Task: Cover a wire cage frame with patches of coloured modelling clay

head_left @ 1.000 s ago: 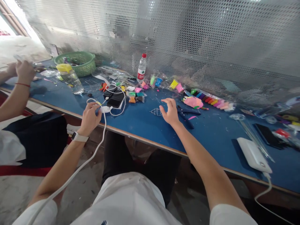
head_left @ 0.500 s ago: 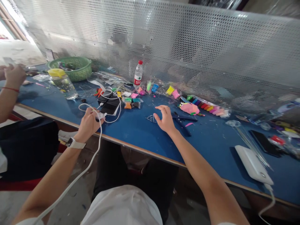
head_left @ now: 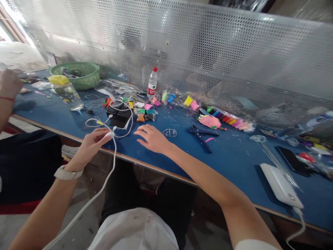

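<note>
My left hand point(head_left: 95, 141), with a pale watch band at its wrist, pinches a white cable point(head_left: 114, 152) near the table's front edge. The cable loops up to a black power bank point(head_left: 121, 119), where its white plugs sit. My right hand point(head_left: 151, 138) hovers over the blue table with fingers apart and nothing in them. Just right of that hand lies a small leaf-shaped wire frame point(head_left: 170, 133). Dark-handled pliers point(head_left: 200, 135) rest farther right, beside a pink clay figure point(head_left: 209, 121).
A yellow-lidded bottle point(head_left: 66, 92), a green basket point(head_left: 80, 74) and a red-capped water bottle point(head_left: 152, 81) stand along the back. Packets of coloured clay point(head_left: 144, 113) lie mid-table. A white power bank point(head_left: 281, 184) and a phone point(head_left: 292, 159) lie right. Another person's hand point(head_left: 9, 85) is far left.
My right hand has moved left, away from the wire frame and pliers, toward my left hand. My left hand has turned and shifted slightly left, still at the cable.
</note>
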{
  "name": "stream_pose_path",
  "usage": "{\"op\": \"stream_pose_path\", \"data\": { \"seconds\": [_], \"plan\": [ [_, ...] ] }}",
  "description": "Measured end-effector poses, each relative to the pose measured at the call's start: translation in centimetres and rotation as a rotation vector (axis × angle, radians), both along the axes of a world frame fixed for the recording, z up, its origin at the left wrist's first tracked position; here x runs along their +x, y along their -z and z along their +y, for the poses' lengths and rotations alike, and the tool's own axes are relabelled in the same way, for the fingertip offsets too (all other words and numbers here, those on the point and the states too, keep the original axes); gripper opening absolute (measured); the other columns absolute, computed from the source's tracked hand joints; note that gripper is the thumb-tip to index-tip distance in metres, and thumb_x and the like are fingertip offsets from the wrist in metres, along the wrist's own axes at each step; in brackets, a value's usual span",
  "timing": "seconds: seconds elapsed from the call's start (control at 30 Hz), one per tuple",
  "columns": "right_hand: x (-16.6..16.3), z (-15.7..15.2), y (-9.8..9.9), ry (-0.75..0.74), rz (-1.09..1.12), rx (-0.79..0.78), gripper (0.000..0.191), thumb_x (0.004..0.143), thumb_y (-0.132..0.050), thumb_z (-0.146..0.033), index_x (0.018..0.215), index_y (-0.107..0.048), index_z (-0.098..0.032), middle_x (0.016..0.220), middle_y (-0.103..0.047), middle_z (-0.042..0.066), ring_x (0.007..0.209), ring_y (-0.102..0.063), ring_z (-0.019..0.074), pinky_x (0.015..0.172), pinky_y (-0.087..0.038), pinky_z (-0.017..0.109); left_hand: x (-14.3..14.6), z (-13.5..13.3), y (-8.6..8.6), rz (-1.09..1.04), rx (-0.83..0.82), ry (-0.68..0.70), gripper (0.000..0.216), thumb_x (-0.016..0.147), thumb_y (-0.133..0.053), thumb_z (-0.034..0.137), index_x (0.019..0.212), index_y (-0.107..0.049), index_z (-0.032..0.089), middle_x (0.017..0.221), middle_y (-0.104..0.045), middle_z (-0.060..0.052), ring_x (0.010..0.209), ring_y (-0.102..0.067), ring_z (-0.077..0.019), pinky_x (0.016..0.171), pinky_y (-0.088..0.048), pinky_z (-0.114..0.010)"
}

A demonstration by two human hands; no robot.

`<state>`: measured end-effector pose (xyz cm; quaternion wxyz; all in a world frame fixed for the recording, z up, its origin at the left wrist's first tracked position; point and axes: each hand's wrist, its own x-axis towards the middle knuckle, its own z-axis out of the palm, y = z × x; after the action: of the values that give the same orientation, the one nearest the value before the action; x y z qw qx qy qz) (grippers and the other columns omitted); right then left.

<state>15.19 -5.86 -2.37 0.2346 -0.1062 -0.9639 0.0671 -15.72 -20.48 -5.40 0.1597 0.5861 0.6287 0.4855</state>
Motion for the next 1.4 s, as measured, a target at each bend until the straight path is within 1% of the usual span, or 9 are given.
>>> {"op": "stream_pose_path", "data": {
  "seconds": [0.13,0.3,0.53,0.67,0.77,0.87,1.03,1.33,1.4],
  "plan": [
    [-8.7,-0.9,0.2,-0.122,-0.027,-0.037,0.046,0.109,-0.078,-0.029,0.151,-0.067,-0.014,0.149,-0.07,0.02,0.139,-0.066,0.0347,0.124,-0.055,0.051,0.0,0.2,-0.8,-0.001,-0.048,0.096,0.062,0.097,-0.077,0.08,0.119,-0.091,0.023,0.141,-0.079,-0.015,0.132,-0.073,-0.0353,0.11,-0.064,-0.046],
    [-13.3,-0.4,0.3,-0.219,-0.032,-0.05,0.023,0.111,-0.077,-0.028,0.128,-0.073,-0.013,0.135,-0.073,0.018,0.13,-0.07,0.0303,0.12,-0.056,0.045,-1.5,0.0,-0.2,-0.014,-0.051,0.156,0.065,0.094,-0.078,0.082,0.118,-0.092,0.023,0.132,-0.08,-0.015,0.122,-0.075,-0.0329,0.105,-0.066,-0.044],
    [-13.3,0.2,0.0,-0.39,-0.005,-0.211,0.005,0.109,-0.078,-0.024,0.11,-0.074,-0.021,0.13,-0.071,0.012,0.13,-0.068,0.0267,0.117,-0.055,0.041,-3.2,-0.3,-0.3,-0.108,-0.088,0.213,0.056,0.081,-0.097,0.071,0.112,-0.093,0.024,0.133,-0.079,-0.016,0.111,-0.08,-0.0326,0.094,-0.074,-0.047],
    [-12.8,0.8,0.2,-0.375,-0.039,-0.364,0.014,0.1,-0.087,-0.026,0.109,-0.078,-0.021,0.119,-0.072,0.008,0.116,-0.071,0.0262,0.108,-0.055,0.039,-4.4,0.0,-0.9,-0.128,-0.059,0.219,0.055,0.079,-0.099,0.07,0.11,-0.094,0.024,0.139,-0.078,-0.018,0.111,-0.081,-0.032,0.092,-0.075,-0.045],
    [-12.6,0.9,0.5,-0.329,0.024,-0.483,0.027,0.098,-0.089,-0.034,0.118,-0.079,-0.02,0.108,-0.073,0.005,0.102,-0.071,0.0245,0.099,-0.054,0.038,-5.1,0.1,-0.9,-0.047,-0.041,0.174,0.054,0.085,-0.094,0.071,0.112,-0.094,0.024,0.14,-0.079,-0.018,0.121,-0.08,-0.0343,0.102,-0.072,-0.047],
    [-12.8,0.3,0.8,-0.277,0.117,-0.556,0.038,0.1,-0.086,-0.04,0.131,-0.074,-0.02,0.102,-0.077,0.003,0.104,-0.071,0.0248,0.099,-0.052,0.037,-4.9,0.0,-0.5,-0.038,0.038,0.08,0.051,0.091,-0.088,0.069,0.114,-0.093,0.024,0.137,-0.081,-0.018,0.128,-0.078,-0.0342,0.111,-0.069,-0.048],
    [-13.4,-0.3,1.2,-0.157,0.191,-0.52,0.028,0.107,-0.073,-0.04,0.127,-0.078,-0.021,0.098,-0.079,0.005,0.115,-0.068,0.0283,0.106,-0.052,0.041,-3.6,-0.4,-0.3,-0.021,0.199,-0.042,0.037,0.097,-0.082,0.057,0.105,-0.091,0.022,0.126,-0.084,-0.015,0.118,-0.08,-0.0297,0.105,-0.069,-0.044],
    [-13.3,-0.2,1.6,-0.119,0.193,-0.511,0.027,0.105,-0.074,-0.033,0.129,-0.079,-0.022,0.1,-0.081,0.005,0.123,-0.068,0.0292,0.111,-0.051,0.044,-1.7,-0.1,0.1,0.186,0.319,-0.104,0.027,0.102,-0.078,0.048,0.108,-0.086,0.022,0.116,-0.084,-0.012,0.103,-0.08,-0.0242,0.086,-0.067,-0.036],
    [-13.2,-0.2,1.5,-0.121,0.189,-0.511,0.026,0.105,-0.075,-0.032,0.129,-0.079,-0.022,0.101,-0.081,0.005,0.122,-0.068,0.0291,0.111,-0.052,0.043,-1.6,0.1,0.4,0.264,0.354,-0.105,0.024,0.104,-0.077,0.046,0.104,-0.086,0.023,0.115,-0.085,-0.011,0.102,-0.08,-0.0234,0.09,-0.067,-0.038]
  ]
}}
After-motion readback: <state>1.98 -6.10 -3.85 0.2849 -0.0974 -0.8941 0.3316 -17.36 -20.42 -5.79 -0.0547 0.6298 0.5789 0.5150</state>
